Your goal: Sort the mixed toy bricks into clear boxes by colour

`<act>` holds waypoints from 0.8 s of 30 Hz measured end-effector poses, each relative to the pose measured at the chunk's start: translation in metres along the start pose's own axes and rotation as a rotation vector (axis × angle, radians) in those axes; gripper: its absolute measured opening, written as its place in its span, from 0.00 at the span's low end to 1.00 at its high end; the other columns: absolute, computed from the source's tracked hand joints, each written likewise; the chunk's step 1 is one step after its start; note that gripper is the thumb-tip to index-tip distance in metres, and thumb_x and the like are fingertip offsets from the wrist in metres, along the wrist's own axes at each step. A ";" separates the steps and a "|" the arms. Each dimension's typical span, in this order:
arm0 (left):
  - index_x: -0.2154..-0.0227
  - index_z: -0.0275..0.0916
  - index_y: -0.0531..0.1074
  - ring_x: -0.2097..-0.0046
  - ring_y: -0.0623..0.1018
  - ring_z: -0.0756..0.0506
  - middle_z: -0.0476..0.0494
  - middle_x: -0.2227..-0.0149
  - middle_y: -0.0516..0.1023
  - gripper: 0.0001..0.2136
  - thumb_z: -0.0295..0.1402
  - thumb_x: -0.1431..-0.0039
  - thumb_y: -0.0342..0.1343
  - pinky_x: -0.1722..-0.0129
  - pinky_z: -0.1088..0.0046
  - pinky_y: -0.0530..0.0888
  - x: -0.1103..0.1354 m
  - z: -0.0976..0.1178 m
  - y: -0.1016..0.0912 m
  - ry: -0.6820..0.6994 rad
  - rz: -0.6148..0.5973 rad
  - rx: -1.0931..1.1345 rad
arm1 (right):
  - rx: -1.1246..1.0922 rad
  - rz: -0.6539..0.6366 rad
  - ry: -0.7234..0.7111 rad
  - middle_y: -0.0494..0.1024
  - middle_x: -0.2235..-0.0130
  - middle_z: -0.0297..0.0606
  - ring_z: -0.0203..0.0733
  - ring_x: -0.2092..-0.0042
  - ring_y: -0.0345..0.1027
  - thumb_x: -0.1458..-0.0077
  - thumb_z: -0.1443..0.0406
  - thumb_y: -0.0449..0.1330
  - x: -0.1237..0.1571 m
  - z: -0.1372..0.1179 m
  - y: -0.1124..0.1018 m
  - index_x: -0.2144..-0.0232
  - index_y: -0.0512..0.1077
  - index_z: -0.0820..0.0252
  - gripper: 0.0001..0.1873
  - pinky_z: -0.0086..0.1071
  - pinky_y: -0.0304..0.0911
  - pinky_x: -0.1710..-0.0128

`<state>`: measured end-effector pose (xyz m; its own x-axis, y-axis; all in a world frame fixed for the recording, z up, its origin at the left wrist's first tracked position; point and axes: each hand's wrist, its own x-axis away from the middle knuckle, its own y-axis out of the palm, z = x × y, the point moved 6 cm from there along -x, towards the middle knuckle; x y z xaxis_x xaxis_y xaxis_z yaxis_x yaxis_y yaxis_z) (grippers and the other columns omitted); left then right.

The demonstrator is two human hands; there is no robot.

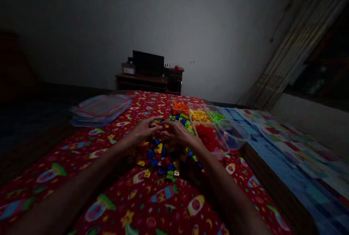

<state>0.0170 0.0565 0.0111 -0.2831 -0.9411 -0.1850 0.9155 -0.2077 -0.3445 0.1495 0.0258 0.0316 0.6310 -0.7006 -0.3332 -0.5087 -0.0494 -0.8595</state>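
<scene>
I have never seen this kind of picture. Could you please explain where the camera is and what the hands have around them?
No machine here: the single picture comes from a camera worn on a person's head, looking forward and down. The bare left hand and right hand are at a pile of mixed toy bricks on a red patterned cloth. Rightward, clear containers hold coloured pieces; leftward lie stacked flat lids. I cannot tell whether either hand holds a brick.
</scene>
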 end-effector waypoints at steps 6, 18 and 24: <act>0.55 0.36 0.73 0.68 0.79 0.42 0.42 0.68 0.81 0.28 0.52 0.52 0.54 0.69 0.68 0.74 0.002 0.005 0.002 0.048 -0.017 -0.215 | 0.269 0.066 0.189 0.76 0.67 0.41 0.35 0.69 0.64 0.41 0.65 0.54 0.012 0.012 -0.039 0.60 0.73 0.65 0.11 0.27 0.53 0.69; 0.62 0.42 0.78 0.58 0.78 0.42 0.44 0.58 0.81 0.15 0.40 0.47 0.50 0.57 0.67 0.73 -0.006 -0.006 -0.011 0.260 -0.003 -0.698 | 0.515 -0.056 0.646 0.77 0.57 0.46 0.40 0.60 0.69 0.41 0.59 0.54 0.064 0.064 -0.105 0.61 0.75 0.63 0.15 0.28 0.59 0.65; 0.58 0.41 0.77 0.55 0.76 0.44 0.42 0.57 0.80 0.15 0.39 0.42 0.49 0.54 0.69 0.71 0.004 -0.008 0.020 0.434 -0.155 -0.656 | 0.417 -0.116 0.434 0.77 0.56 0.43 0.40 0.58 0.70 0.44 0.66 0.56 0.039 0.036 -0.072 0.56 0.73 0.60 0.14 0.28 0.61 0.61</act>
<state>0.0318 0.0511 -0.0036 -0.6029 -0.6985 -0.3854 0.5400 -0.0017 -0.8417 0.2315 0.0273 0.0662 0.3279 -0.9377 -0.1151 -0.1233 0.0783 -0.9893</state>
